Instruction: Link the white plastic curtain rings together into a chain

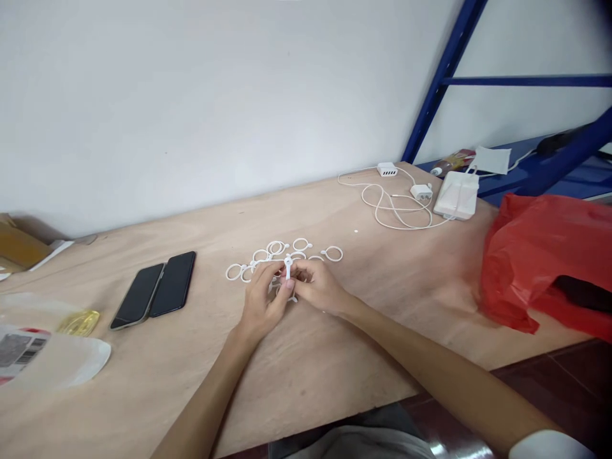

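Between the fingertips of both hands is a small white plastic ring (288, 268), seen nearly edge-on with a round tab at its top. My left hand (264, 296) pinches it from the left, thumb at its lower end. From the other side my right hand (318, 285) grips it with curled fingers, partly hidden behind the piece. Several loose white rings with small round tabs lie on the table just beyond and beneath the hands, among them one ring (335, 254) to the right and another ring (233, 272) to the left.
Two dark phones (155, 290) lie side by side at left, near a clear plastic bag (71, 360) and a yellow tape roll (80, 322). White cables (382, 207) and chargers (421, 191) sit at the back right. A red plastic bag (540, 255) covers the right edge, below a blue shelf frame (437, 83).
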{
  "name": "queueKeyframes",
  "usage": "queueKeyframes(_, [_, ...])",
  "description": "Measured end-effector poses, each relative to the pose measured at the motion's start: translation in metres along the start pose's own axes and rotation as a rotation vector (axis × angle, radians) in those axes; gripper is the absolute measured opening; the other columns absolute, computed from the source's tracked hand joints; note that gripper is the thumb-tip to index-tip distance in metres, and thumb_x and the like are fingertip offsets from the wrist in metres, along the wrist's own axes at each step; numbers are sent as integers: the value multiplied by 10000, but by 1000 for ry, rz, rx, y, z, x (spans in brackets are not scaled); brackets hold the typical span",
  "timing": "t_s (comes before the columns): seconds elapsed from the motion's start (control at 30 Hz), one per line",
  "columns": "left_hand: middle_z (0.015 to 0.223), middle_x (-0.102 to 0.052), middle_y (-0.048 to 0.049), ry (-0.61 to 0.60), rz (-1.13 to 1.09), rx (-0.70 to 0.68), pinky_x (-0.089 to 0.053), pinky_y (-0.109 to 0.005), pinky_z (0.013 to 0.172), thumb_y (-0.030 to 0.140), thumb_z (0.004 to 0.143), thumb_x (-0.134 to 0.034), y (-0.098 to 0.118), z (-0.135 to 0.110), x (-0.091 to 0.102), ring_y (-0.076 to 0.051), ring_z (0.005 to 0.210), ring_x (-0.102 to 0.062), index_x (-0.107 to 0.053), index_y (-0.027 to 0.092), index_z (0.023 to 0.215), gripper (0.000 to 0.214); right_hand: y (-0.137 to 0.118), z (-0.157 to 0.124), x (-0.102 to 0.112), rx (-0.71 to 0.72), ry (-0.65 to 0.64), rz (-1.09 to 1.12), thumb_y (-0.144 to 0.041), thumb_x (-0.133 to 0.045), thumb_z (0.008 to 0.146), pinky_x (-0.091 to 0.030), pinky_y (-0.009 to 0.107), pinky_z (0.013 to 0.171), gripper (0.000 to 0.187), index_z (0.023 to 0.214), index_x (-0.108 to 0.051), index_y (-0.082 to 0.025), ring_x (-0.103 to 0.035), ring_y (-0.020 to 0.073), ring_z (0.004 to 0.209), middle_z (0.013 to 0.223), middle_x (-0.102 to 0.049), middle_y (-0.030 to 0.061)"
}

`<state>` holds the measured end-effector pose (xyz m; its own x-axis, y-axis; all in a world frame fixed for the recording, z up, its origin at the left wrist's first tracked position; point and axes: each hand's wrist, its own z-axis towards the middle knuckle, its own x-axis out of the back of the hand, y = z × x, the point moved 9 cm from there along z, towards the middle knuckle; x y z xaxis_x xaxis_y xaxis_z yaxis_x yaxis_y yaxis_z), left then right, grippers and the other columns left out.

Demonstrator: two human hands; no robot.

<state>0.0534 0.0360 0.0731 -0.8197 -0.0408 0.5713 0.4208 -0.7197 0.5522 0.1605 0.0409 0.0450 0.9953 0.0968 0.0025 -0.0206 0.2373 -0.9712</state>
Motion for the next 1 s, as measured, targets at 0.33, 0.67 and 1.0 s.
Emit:
queueKeyframes(0.33, [1063,-635,-94,-20,10,-12,-497,-368,855,318,894,-526,-8,14,-17,-211,975,-595,-573,197,1175,310,12,14,32,-89,147,236,-416,-650,739,-481,259,640,277,898,-705,-197,-598,135,734,819,-670,16])
queueKeyframes(0.67, [1169,-612,-114,-58,-40,22,-470,-406,942,283,882,-527,-6,9,-16,-241,1080,-566,-573,190,1208,342,-2,8,21,15,113,58,-375,-600,825,-470,274,718,205,901,-678,-201,-594,153,797,818,-656,22])
queueKeyframes(1.0, [1205,-605,-102,-87,-60,37,-453,-420,982,248,870,-532,-10,5,-22,-241,1122,-547,-565,217,1240,372,-8,4,26,142,173,-180,-302,-538,863,-453,304,718,161,833,-664,-207,-561,158,748,783,-625,20])
